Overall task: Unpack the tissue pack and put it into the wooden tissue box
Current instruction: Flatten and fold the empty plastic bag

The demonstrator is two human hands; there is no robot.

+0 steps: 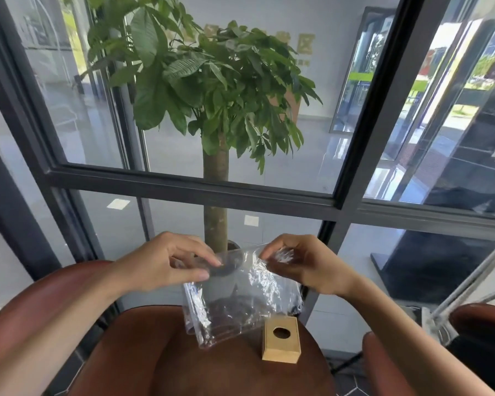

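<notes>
Clear crinkled plastic tissue wrapper hangs in the air above the round reddish-brown table, just up and left of the small light wooden tissue box with a round top hole. Left hand and right hand each pinch the wrapper's top edge. Whether tissues remain inside cannot be told.

A clear, crinkled plastic tissue wrapper is held up at lower centre of the frame, hanging slack from its top edge; no tissues can be made out inside it. A small light-wood cube tissue box, with an oval top opening, is seen upright below and right of it.
</notes>
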